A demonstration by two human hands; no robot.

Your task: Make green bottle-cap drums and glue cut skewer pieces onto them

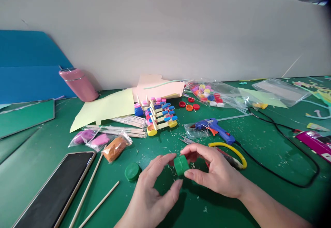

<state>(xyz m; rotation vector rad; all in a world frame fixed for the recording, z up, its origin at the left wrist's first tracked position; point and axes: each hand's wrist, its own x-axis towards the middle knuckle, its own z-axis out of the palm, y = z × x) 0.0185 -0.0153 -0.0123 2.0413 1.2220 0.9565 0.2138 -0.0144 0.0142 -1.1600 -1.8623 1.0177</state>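
Note:
Between the fingers and thumb of my right hand (212, 167) is a pair of green bottle caps (181, 165) set face to face, held just above the table. My left hand (155, 186) curves around their left side. Its index fingertip is at the caps' edge, perhaps touching, while its thumb stays apart below. Another green bottle cap (132, 171) lies on the table beside my left hand. Two thin wooden sticks (99, 204) rest further left. Beyond my right hand are pliers (230, 157), partly covered by it, with a yellow handle showing.
A phone (54, 190) lies at left, near bagged clay (115, 148). Small models of sticks and caps (159, 114) stand mid-table. A blue glue gun (216, 128) trails a black cord at right. Behind are bagged bottle caps (207, 91), paper sheets (103, 108) and a pink bottle (79, 85).

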